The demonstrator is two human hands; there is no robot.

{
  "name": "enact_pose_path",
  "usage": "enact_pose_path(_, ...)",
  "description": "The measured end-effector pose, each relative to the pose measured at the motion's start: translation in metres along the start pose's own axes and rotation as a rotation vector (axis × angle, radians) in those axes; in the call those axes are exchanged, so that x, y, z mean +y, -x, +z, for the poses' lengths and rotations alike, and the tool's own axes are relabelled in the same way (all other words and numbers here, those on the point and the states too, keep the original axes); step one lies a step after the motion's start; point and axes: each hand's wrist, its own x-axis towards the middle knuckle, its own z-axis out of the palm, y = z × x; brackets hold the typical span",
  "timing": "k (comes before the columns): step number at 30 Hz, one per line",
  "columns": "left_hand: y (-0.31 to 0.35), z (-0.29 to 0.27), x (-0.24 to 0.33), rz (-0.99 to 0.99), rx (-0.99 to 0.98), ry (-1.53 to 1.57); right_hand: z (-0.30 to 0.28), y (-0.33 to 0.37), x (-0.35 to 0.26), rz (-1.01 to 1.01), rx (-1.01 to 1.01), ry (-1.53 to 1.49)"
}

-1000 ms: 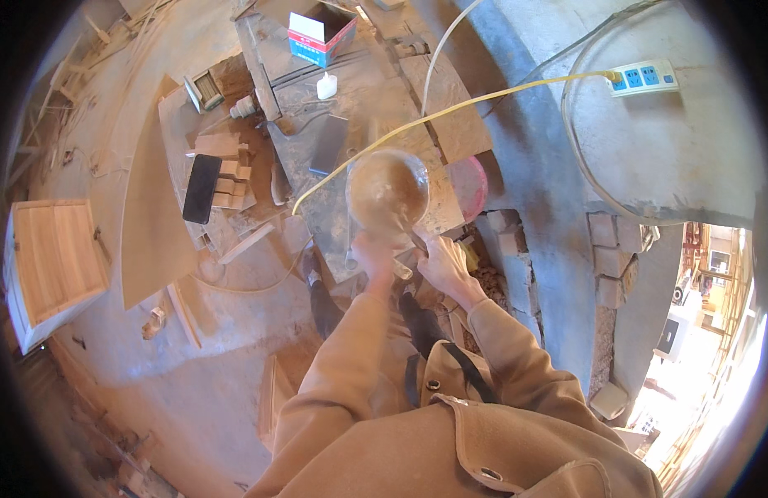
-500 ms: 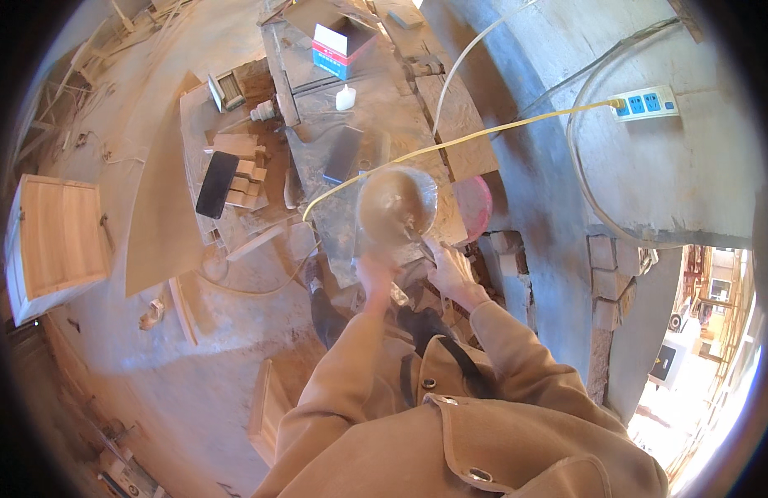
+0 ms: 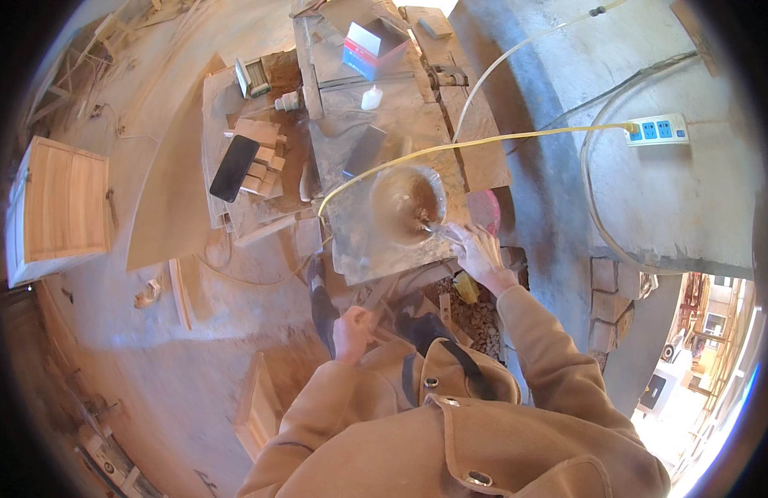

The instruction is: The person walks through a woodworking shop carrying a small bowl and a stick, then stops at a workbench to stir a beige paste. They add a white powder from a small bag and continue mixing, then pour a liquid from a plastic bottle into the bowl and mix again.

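A round bowl (image 3: 439, 187) with a pale rim and brown contents sits on the dusty workbench (image 3: 359, 249). My right hand (image 3: 482, 254) is closed on the handle of a slim utensil (image 3: 438, 227). The utensil's far end dips into the brown contents at the bowl's near right side, so its kind is hidden. My left hand (image 3: 353, 332) is closed in a fist above my lap, apart from the bowl. What it holds, if anything, does not show. A dark flat block (image 3: 365, 151) lies on the bench beyond the bowl.
A yellow cord (image 3: 483, 143) runs across the bench to a power strip (image 3: 658, 129) on the wall. A black phone (image 3: 234, 168) rests on small wood blocks at left. Farther back stand a white bottle (image 3: 371, 98) and an open carton (image 3: 367, 54). A wooden cabinet (image 3: 68, 203) stands at far left.
My left hand has drawn back from the bowl's near edge toward my lap. My right hand, still gripping the utensil, has shifted slightly right and away from me. The view has shifted a little.
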Motion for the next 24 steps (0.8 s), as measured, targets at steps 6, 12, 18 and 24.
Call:
enact_pose_path(6,0.004,-0.023,-0.037,-0.206,0.002,-0.179,-0.003,0.014,0.014,0.299,0.092,-0.156)
enact_pose_path(12,-0.002,-0.041,-0.08,-0.346,0.004,-0.242,0.019,0.056,0.003,0.452,0.404,-0.359)
enact_pose_path(18,0.009,-0.052,-0.114,-0.198,0.132,-0.671,0.078,0.1,-0.072,0.16,-0.077,-0.408)
enact_pose_path(24,0.015,-0.06,-0.134,-0.257,-0.094,-0.841,0.263,0.066,-0.094,0.184,-0.763,-0.305)
